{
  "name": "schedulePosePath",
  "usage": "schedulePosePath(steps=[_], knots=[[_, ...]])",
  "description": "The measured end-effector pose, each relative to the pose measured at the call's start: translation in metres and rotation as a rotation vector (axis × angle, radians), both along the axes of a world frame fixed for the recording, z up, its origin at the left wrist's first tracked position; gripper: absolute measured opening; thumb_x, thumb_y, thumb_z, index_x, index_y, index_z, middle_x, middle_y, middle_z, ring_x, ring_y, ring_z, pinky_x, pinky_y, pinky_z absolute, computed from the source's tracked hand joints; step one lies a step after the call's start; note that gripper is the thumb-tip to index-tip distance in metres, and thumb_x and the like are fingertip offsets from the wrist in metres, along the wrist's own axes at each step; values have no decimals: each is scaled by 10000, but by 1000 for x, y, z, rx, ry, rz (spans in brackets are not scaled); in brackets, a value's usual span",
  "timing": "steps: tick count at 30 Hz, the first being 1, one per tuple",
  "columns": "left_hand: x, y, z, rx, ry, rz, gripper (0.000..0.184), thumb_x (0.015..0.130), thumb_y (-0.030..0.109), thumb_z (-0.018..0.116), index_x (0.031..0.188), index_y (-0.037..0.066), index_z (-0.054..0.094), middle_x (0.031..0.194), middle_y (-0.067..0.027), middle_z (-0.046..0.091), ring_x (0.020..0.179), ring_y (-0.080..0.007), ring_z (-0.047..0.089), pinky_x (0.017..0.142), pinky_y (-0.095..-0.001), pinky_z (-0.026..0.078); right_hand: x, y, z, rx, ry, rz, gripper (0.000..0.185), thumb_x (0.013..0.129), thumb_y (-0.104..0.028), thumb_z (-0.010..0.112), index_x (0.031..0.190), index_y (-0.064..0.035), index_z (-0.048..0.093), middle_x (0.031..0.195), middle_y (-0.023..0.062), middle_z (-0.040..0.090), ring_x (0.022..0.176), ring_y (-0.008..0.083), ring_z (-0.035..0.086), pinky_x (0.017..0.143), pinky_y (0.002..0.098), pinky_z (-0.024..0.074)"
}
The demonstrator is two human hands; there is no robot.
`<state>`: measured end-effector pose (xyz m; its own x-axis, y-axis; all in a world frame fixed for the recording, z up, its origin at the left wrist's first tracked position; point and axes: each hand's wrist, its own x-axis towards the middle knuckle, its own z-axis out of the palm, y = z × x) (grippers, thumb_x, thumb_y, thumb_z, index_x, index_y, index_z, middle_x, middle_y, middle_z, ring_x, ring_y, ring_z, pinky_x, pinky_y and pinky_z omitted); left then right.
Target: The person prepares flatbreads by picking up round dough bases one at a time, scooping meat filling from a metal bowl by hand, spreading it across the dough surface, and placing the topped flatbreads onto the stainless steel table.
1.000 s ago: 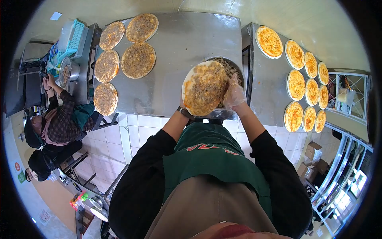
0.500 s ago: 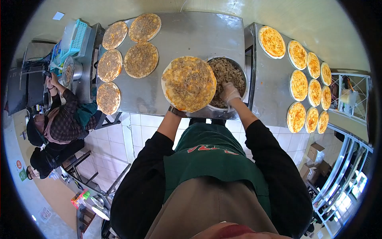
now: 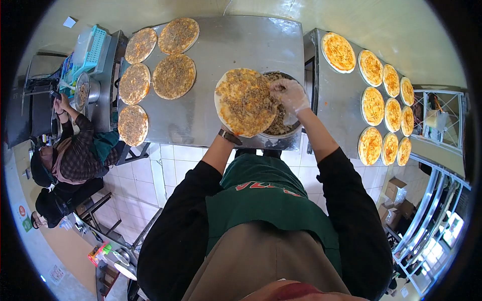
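Observation:
A round flatbread covered with brown minced topping is held up over the metal table's front edge. My left hand is under it, its fingers hidden by the bread; a dark watch is on the wrist. My right hand, in a clear plastic glove, is at the bread's right edge with its fingers bent together; whatever is in them is too small to name. Below the right hand stands a metal bowl of brown minced filling, partly covered by the bread.
Topped flatbreads lie at the left of the metal table. A second table at the right holds several orange-sauced rounds. At the far left a person works near another metal bowl and a turquoise basket.
My right hand has lifted out of the bowl's filling to the bread's right edge. The held bread has shifted right and partly covers the bowl again.

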<state>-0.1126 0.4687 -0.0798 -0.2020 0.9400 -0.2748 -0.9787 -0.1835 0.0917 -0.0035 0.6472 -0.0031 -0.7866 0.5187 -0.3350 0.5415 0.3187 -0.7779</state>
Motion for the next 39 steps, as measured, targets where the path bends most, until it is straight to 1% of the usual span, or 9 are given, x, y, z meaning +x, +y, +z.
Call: schedulePosePath(steps=[8, 10, 14, 17, 20, 24, 28, 31, 39], knots=[[2, -1, 1, -7, 11, -22, 609, 956, 538, 374, 1433, 162, 336, 1425, -104, 427, 1257, -266, 475, 1022, -472, 432, 23, -15, 6, 288, 219, 60, 234, 764, -111, 650, 994, -82, 678, 1046, 160, 638, 1001, 331, 591, 880, 386, 474], [2, -8, 1, -9, 7, -30, 607, 956, 537, 375, 1433, 162, 337, 1424, -104, 427, 1256, -265, 475, 1022, -471, 432, 35, -25, -8, 433, 343, 193, 197, 760, -64, 631, 953, -78, 664, 996, 151, 615, 970, 349, 586, 863, 402, 477], [-4, -9, 2, -7, 15, -35, 604, 957, 534, 376, 1432, 162, 338, 1423, -103, 429, 1255, -264, 476, 1022, -469, 432, 43, -20, -26, 490, 317, 84, 155, 729, -20, 618, 876, -65, 605, 897, 124, 579, 883, 330, 579, 789, 414, 484], [-6, -3, 0, -15, 10, -46, 602, 958, 532, 377, 1431, 162, 339, 1423, -102, 430, 1255, -262, 477, 1022, -468, 432, 26, -28, 10, 375, 399, 95, 146, 708, -17, 617, 838, -68, 577, 864, 111, 575, 873, 320, 576, 759, 407, 482], [-3, -1, 0, -15, 11, -67, 600, 959, 530, 377, 1431, 162, 340, 1422, -101, 431, 1254, -261, 477, 1022, -466, 433, 21, -29, -4, 284, 471, 237, 148, 690, -11, 615, 814, -77, 569, 832, 103, 569, 857, 318, 577, 729, 398, 480], [-5, 0, 1, -12, 20, -70, 597, 960, 527, 378, 1430, 162, 341, 1421, -99, 432, 1253, -259, 478, 1022, -464, 433, 40, -31, -8, 434, 203, 225, 109, 692, -67, 617, 786, -108, 579, 787, 86, 579, 792, 300, 589, 722, 388, 482], [-11, -4, -1, -19, 16, -83, 594, 961, 524, 379, 1429, 161, 342, 1420, -98, 433, 1252, -257, 479, 1022, -462, 433, 29, -29, 0, 512, 231, 177, 96, 690, -100, 621, 782, -114, 596, 768, 84, 601, 801, 295, 604, 741, 387, 488], [-5, -4, 0, -22, 17, -94, 592, 961, 522, 380, 1429, 161, 343, 1420, -97, 434, 1252, -256, 480, 1022, -460, 434, 14, -29, -1, 287, 383, 215, 111, 676, -101, 651, 767, -80, 590, 752, 89, 597, 790, 284, 598, 696, 390, 481], [2, -5, 1, -28, 24, -112, 586, 964, 517, 382, 1427, 161, 345, 1418, -95, 437, 1250, -252, 481, 1022, -456, 434, 19, -8, -32, 341, 134, 124, 111, 779, -163, 603, 826, -64, 618, 877, 144, 645, 913, 327, 601, 847, 396, 468]])
